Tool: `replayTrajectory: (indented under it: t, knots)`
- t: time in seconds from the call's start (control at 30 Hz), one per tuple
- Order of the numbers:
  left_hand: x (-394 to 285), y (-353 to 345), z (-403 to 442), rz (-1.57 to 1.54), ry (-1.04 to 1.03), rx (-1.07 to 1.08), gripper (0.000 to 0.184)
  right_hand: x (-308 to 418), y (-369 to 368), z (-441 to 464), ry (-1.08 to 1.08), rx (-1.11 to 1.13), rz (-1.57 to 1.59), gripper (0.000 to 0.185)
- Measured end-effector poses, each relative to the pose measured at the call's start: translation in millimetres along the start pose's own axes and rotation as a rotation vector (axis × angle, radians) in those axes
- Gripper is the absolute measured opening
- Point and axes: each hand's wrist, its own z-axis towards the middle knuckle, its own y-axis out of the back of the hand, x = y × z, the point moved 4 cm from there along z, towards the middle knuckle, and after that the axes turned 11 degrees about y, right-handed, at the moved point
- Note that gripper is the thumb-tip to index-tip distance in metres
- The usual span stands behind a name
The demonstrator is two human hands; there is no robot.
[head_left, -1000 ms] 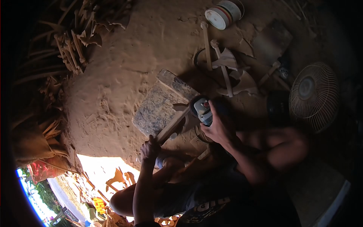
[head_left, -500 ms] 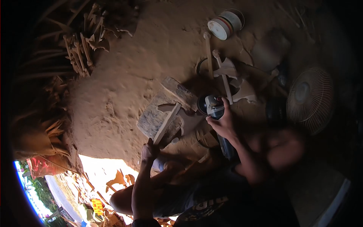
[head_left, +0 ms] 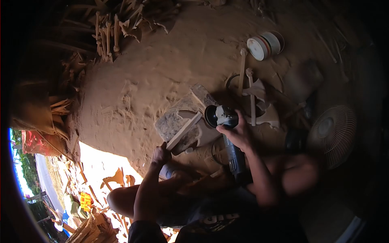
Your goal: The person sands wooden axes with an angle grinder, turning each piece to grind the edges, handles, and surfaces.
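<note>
My left hand point(head_left: 162, 154) is closed round the near end of a long, pale, squared wooden stick point(head_left: 184, 132). The stick slants up over a worn, flat block point(head_left: 168, 122) on the ground, with a curved flat wooden piece point(head_left: 206, 133) beneath it. In my right hand point(head_left: 240, 134) is an angle grinder point(head_left: 235, 158), gripped near its head. Its dark round disc point(head_left: 210, 116) is close beside the stick's far end; whether they touch I cannot tell.
Knob-ended sticks point(head_left: 253, 101) and curved wooden cut-outs point(head_left: 267, 116) lie right of the grinder. Beyond them is a white bucket point(head_left: 258, 47). A fan point(head_left: 332, 131) stands at right. Wooden pieces point(head_left: 108, 36) are heaped at upper left, beyond bare dirt floor point(head_left: 117, 93).
My right hand has brought the grinder leftward, so its disc is now much nearer the stick's far end. My left hand still grips the stick. The whole view has shifted and turned slightly.
</note>
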Motion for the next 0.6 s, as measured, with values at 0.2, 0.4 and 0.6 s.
replayTrajectory:
  t: [0.2, 0.4, 0.6]
  knots:
    - [4.0, -11.9, -7.0, -0.038, -0.048, -0.033, 0.034, 7.5, -15.9, 5.5, -0.079, 0.083, 0.089, 0.091]
    - [11.5, -17.0, -5.1, 0.059, -0.04, -0.022, 0.037, -0.4, -26.3, 1.3, -0.13, 0.042, 0.103, 0.09]
    - [11.0, -16.6, -3.7, 0.026, -0.026, -0.011, 0.036, 4.0, -23.3, -4.5, -0.154, 0.052, 0.112, 0.087]
